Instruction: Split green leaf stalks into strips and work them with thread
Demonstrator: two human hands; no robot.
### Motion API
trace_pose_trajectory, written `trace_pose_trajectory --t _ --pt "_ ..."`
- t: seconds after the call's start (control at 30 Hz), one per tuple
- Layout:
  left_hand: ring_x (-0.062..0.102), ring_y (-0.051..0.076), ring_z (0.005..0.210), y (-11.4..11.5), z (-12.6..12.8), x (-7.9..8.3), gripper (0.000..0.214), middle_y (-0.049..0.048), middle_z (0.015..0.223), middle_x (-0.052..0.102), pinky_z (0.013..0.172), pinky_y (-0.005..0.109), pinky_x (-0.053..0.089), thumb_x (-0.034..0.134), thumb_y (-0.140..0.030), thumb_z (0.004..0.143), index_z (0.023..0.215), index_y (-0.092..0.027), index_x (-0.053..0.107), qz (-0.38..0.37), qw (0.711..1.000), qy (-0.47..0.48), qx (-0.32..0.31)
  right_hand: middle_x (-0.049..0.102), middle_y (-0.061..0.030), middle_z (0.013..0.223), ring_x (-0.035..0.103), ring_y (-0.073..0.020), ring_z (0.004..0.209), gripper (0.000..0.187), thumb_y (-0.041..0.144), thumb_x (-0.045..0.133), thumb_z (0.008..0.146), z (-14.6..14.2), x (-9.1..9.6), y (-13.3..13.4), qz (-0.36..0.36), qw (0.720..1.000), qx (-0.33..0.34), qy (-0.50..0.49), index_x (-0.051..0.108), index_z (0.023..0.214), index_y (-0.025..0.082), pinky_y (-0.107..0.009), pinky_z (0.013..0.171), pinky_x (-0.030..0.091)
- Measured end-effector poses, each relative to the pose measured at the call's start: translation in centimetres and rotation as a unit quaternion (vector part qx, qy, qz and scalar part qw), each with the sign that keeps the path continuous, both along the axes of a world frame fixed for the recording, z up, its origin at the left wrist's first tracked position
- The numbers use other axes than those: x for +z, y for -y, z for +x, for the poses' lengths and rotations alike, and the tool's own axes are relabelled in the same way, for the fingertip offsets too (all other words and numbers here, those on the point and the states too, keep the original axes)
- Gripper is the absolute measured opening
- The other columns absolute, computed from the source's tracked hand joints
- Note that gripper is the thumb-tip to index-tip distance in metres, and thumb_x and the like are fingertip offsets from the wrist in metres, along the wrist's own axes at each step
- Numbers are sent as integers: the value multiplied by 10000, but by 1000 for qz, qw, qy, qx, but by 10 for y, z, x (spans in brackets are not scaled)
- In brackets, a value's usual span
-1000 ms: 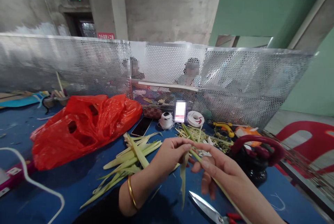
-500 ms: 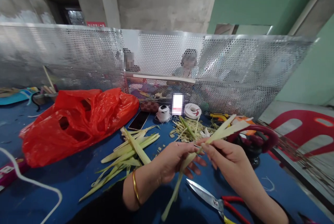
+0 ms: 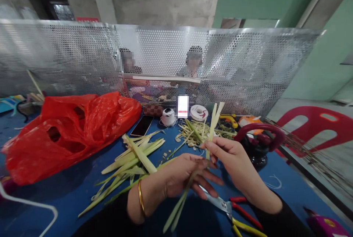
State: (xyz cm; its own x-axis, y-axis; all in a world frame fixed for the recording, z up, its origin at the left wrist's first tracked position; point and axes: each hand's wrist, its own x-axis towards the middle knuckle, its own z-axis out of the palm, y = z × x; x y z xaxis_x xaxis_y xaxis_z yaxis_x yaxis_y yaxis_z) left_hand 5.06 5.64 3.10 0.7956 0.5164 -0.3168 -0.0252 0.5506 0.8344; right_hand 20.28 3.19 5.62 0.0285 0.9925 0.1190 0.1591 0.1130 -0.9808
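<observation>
Leaf strip [image 3: 213,124] near-upright, split tips upward

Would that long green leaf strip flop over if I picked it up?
Probably not much: the leaf strip stands straight up above the right hand. It looks thin, so likely light. Below the left hand it sticks out unbent, so maybe springy.

Craft workshop: perforated metal divider [image 3: 248,64], scissors [image 3: 220,204]
</observation>
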Motion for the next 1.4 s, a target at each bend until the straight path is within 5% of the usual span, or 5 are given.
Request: trace_pose_trajectory --t 0.3,0.63,0.93,1.1,1.4 --pt "662 162 600 3 3 2 257 98 818 715 518 246 499 687 -300 709 894 -124 660 18 999 -9 33 482 43 487 436 -98 420 342 510 636 777 2 -1 -3 -6 1000 -2 -1 667 723 174 -224 421 348" --pt "673 157 633 7 4 -1 293 113 822 725 582 262 507 633 -371 784 890 -103 684 102 993 -39 53 464 42 494 424 -110 496 315 447 625 796 6 -8 -14 20 999 -40 -12 685 679 161 -242 501 333" --pt "680 153 644 10 4 3 246 125 842 726 583 253 513 630 -321 783 868 -97 684 120 989 -37 74 441 72 469 395 -79 420 345 490 622 779 8 -24 -28 -80 996 28 -11 583 657 170 -213 432 299" --pt "666 140 597 9 5 4 249 129 826 728 547 241 493 612 -330 788 842 -99 687 106 987 -67 102 526 71 599 451 -80 413 370 539 657 742 8 -25 -30 -35 996 -38 -74 533 817 199 -217 415 359" --pt "662 150 571 6 5 6 238 108 770 725 522 235 486 629 -308 734 826 -97 689 89 988 -57 116 565 29 653 507 -113 598 162 327 672 770 6 -12 -16 48 998 14 -24 623 732 177 -239 581 428"
